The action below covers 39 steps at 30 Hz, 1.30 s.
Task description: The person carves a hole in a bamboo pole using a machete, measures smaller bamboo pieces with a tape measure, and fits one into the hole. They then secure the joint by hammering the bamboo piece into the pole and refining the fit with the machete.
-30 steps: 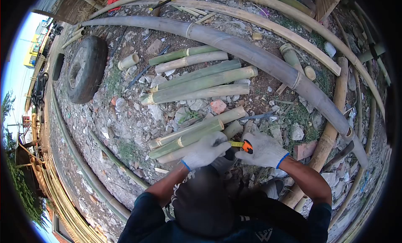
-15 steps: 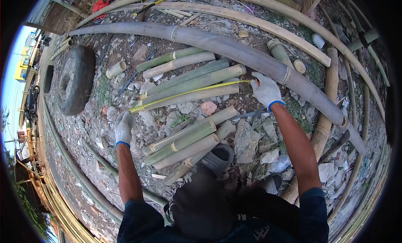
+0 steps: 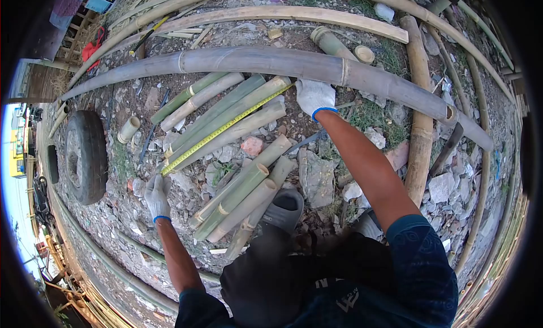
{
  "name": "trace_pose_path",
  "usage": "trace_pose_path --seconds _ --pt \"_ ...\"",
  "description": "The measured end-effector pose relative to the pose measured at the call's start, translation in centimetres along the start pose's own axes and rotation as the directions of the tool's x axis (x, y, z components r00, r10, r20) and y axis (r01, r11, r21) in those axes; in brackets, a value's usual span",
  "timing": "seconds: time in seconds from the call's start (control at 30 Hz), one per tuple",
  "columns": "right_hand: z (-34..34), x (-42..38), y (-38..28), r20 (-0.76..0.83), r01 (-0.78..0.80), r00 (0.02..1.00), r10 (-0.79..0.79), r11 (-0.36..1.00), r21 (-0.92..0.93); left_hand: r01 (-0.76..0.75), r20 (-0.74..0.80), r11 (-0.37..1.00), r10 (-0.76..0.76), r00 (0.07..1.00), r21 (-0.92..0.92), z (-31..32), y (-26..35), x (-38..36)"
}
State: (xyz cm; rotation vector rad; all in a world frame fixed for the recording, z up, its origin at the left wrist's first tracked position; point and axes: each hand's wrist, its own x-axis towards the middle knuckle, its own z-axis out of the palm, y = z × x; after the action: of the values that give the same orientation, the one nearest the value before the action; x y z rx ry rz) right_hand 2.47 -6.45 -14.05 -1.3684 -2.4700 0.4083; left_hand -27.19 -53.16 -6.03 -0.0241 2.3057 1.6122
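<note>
A yellow tape measure (image 3: 226,126) is stretched out on a slant over a row of cut bamboo pieces (image 3: 252,117). My left hand (image 3: 158,199), in a white glove with a blue cuff, pinches the lower left end of the tape. At the upper right end, my right hand (image 3: 315,97), gloved the same way, is closed around the tape measure's case, which the glove hides. That hand is just below a long, thick grey bamboo pole (image 3: 260,62). Nearer my body lies a second group of cut bamboo pieces (image 3: 240,199).
Rubble and stones (image 3: 317,178) cover the ground. An old tire (image 3: 86,157) lies at left, near a short bamboo section (image 3: 129,129). Long bamboo poles (image 3: 421,113) lie at right and at the back. A yellow-handled saw (image 3: 151,31) is at upper left. My sandal (image 3: 284,209) shows below.
My view has turned, so the scene appears rotated and shifted left. The tape now shows its marked face more broadly and slants more steeply. Both hands keep hold of it.
</note>
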Motion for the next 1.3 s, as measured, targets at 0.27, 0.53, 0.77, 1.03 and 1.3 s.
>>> trace_pose_path --seconds 0.27,0.53,0.77,1.03,1.3 --pt "-0.9 0.5 -0.3 0.047 -0.049 0.998 0.047 0.998 0.030 0.044 0.060 0.999 -0.046 0.997 0.029 -0.2 0.0 0.7" --pt "-4.0 -1.5 2.7 0.286 0.210 0.929 -0.235 0.971 0.116 0.353 0.208 0.917 -0.314 0.926 -0.186 3.4 2.9 -0.2" --pt "-9.9 -5.6 5.2 0.191 0.299 0.927 -0.323 0.943 0.145 0.160 0.002 0.966 -0.163 0.987 -0.202 2.9 3.9 0.7" --pt "-17.1 -13.7 8.5 0.389 0.053 0.910 -0.140 0.973 0.224 -0.272 0.023 0.861 0.312 0.950 -0.429 4.3 10.6 -5.0" --pt "-17.3 -22.0 13.5 0.007 -0.139 0.989 0.145 0.930 0.342 -0.559 0.081 0.753 0.618 0.782 -0.348 11.1 20.5 -12.6"
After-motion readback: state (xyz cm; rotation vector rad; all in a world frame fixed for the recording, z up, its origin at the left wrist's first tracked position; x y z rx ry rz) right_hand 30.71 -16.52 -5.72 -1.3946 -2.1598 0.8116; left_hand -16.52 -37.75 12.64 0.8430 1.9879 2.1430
